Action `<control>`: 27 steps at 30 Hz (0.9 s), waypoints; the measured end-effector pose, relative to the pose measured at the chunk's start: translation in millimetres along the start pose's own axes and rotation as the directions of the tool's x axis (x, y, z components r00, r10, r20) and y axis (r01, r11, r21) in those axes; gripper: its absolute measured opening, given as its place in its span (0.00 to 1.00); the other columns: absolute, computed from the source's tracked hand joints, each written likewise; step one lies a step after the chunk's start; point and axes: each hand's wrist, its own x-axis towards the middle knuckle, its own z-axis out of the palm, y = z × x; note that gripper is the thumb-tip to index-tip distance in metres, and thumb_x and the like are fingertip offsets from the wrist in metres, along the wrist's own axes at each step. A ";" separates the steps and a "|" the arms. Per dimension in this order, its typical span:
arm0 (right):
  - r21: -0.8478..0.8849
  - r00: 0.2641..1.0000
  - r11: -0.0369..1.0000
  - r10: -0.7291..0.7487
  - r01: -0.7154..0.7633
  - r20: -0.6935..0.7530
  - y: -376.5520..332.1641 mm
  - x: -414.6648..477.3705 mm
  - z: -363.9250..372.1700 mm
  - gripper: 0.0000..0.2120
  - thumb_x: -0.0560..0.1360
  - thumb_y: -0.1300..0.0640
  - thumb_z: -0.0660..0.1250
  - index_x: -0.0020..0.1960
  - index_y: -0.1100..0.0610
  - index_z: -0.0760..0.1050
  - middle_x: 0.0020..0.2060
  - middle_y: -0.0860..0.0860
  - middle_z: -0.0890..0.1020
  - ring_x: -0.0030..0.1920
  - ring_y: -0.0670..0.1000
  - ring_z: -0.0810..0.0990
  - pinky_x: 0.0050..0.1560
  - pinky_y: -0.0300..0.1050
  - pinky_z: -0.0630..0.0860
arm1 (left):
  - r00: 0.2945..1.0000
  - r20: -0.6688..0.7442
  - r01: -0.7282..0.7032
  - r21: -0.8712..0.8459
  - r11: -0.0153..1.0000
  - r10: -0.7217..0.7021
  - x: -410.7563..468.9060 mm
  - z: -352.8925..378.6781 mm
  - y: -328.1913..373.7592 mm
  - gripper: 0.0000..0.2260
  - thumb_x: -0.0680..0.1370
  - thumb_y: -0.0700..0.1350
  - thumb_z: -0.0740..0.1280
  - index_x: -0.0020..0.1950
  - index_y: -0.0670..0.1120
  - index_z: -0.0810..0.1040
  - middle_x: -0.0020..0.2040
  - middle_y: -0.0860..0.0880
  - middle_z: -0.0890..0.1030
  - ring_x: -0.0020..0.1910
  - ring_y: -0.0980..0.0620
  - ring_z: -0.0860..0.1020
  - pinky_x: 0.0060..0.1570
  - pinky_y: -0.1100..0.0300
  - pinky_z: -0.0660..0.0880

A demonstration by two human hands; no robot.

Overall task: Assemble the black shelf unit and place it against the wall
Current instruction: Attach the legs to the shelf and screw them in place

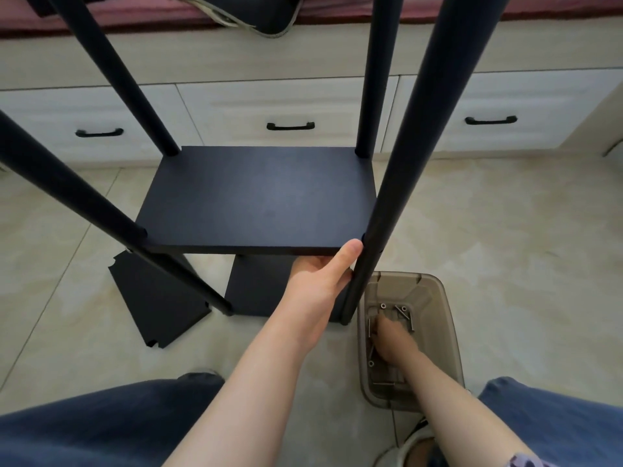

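Matte black shelf panel [259,197], flat and rectangular, corners notched round 4 smooth cylindrical posts [397,183], raised midway up the frame before white drawers [290,109]. Pinched at its near right corner by left hand [317,281], thumb above, fingers beneath. Right hand [394,338] down among steel screws [403,311] in translucent brown bin [448,318]; grasp impossible to tell. Risk: panel, likely unfastened, tipping or sliding down slick posts if 1-handed support slackens.

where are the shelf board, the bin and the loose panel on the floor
shelf board [256,200]: head view, middle of its top face
bin [446,332]: head view, its right wall
loose panel [151,305]: head view, middle of its face
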 end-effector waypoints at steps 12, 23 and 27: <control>0.492 0.906 0.855 0.066 0.165 -0.419 -16.1 -65.7 -32.0 0.05 0.75 0.59 0.69 0.45 0.54 0.73 0.38 0.47 0.78 0.40 0.49 0.76 0.40 0.42 0.70 | 0.999 -0.033 0.004 -0.099 0.995 -0.008 -5.6 6.8 2.2 0.25 0.69 0.55 0.74 0.61 0.43 0.80 0.57 0.45 0.86 0.57 0.49 0.84 0.56 0.58 0.78; 0.830 0.718 0.208 0.422 0.517 -0.554 -64.2 -165.0 -112.9 0.05 0.72 0.62 0.71 0.41 0.54 0.78 0.35 0.52 0.82 0.37 0.51 0.80 0.41 0.47 0.78 | 0.995 -0.095 -0.007 -0.096 0.995 -0.002 -10.2 13.4 1.7 0.11 0.80 0.47 0.69 0.57 0.41 0.81 0.53 0.45 0.87 0.54 0.51 0.85 0.54 0.61 0.78; 0.774 0.726 0.150 0.276 0.615 -0.630 -80.0 -191.9 -133.7 0.08 0.72 0.65 0.69 0.43 0.52 0.81 0.33 0.50 0.83 0.34 0.45 0.80 0.36 0.38 0.79 | 0.994 -0.106 -0.015 -0.165 0.986 -0.002 -10.4 15.7 -0.2 0.16 0.77 0.50 0.71 0.58 0.40 0.80 0.53 0.45 0.86 0.55 0.50 0.85 0.54 0.60 0.78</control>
